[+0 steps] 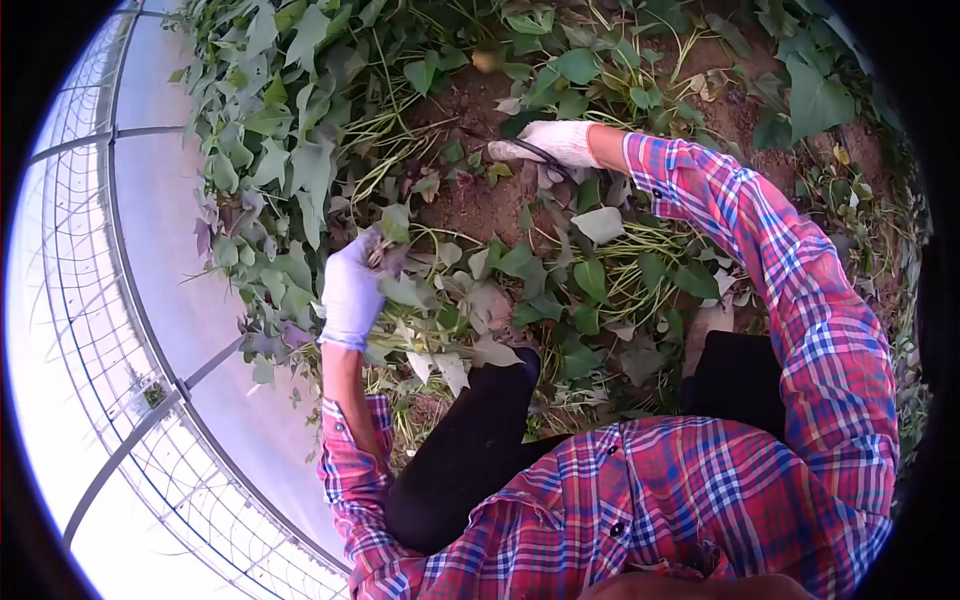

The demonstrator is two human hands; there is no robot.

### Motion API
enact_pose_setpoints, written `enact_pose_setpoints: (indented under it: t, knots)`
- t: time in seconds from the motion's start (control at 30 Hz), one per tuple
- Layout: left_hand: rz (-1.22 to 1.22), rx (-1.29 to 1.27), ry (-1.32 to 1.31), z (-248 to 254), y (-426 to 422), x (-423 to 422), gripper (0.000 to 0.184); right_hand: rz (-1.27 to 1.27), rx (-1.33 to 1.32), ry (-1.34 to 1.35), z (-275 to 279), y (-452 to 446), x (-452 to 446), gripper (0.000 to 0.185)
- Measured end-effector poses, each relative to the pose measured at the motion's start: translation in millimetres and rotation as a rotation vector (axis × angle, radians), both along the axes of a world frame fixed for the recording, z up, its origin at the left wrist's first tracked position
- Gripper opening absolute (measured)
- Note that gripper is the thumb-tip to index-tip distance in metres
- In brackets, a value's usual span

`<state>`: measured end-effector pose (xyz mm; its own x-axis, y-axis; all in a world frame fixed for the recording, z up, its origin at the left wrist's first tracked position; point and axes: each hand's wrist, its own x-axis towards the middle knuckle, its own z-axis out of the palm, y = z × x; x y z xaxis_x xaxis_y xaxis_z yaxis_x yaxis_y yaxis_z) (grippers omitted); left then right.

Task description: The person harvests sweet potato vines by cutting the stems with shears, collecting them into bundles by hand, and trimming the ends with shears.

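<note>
My left hand [352, 290], in a white glove, is closed around a bunch of leafy vine cuttings [405, 290] at the left of the plant bed. Leaves and stems hang out of its fingers to the right. Further up, my right hand [555, 145], also gloved, is closed on what look like dark-handled scissors [546, 157]. Their thin blades point left over bare soil, close to cut-looking vine stems [385, 140]. The fingers on the underside of the right hand are partly hidden.
Dense green vines [290, 130] cover the left and top. More stems and leaves [650, 250] lie below the right hand. Brown soil [480, 205] shows between them. Plastic sheeting with a metal frame [115, 210] curves along the left. My bent knees [510, 390] are close below.
</note>
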<state>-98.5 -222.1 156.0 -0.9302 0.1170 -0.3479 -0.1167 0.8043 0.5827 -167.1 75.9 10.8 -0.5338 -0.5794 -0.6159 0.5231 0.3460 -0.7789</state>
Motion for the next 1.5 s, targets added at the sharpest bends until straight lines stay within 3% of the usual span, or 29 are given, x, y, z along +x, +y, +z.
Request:
enact_pose_setpoints:
  t: [0.03,0.07,0.17,0.27,0.33,0.5,0.57,0.83,0.97,1.07,1.1,1.23,1.33,1.4,1.43,1.5]
  knots:
    - [-0.232,-0.275,0.159,-22,19,-3,0.029,-0.025,-0.074,-0.021,0,1,0,0.077]
    - [-0.299,-0.346,0.06,-47,30,-8,0.024,-0.029,-0.12,-0.068,-7,-1,-2,0.08]
    - [-0.505,-0.398,0.185,-81,53,-21,0.03,-0.016,-0.093,-0.096,2,5,-1,0.091]
    - [-0.429,-0.314,0.431,-92,50,-51,0.036,0.005,-0.123,-0.142,4,10,-3,0.092]
    - [-0.345,-0.419,0.387,-81,54,-69,0.043,-0.038,-0.147,-0.154,-6,7,-2,0.092]
    - [-0.237,-0.778,0.28,-102,36,-97,0.035,-0.109,-0.22,-0.173,-29,5,-4,0.09]
    - [-0.165,-0.707,0.258,-99,37,-90,0.032,-0.08,-0.116,-0.11,-9,7,-1,0.082]
    - [-0.045,-0.375,0.226,-115,34,-76,0.035,-0.107,-0.127,-0.083,-48,-9,-13,0.07]
    - [0.0,-0.323,0.201,-110,30,-76,0.035,-0.094,0.019,-0.001,-46,-17,-13,0.056]
    - [0.015,-0.462,0.205,-109,7,-75,0.033,-0.047,-0.051,0.142,-49,-14,-3,0.052]
    - [0.029,-0.311,0.224,-115,-15,-75,0.031,-0.022,0.045,0.139,-42,-13,-1,0.05]
    - [0.189,0.41,0.105,-90,-37,-40,0.025,-0.202,-0.077,0.02,-13,-19,7,0.036]
    - [0.269,0.58,-0.006,-64,-37,-2,0.028,-0.256,-0.203,0.039,17,-32,8,0.041]
    - [0.309,0.551,-0.057,-50,-34,19,0.027,-0.202,-0.259,0.275,37,-44,7,0.043]
    - [0.311,0.53,-0.041,-42,-30,27,0.027,-0.066,-0.249,0.124,61,-45,9,0.045]
    - [0.27,0.532,0.018,-36,-28,34,0.025,0.075,-0.217,0.306,70,-59,18,0.044]
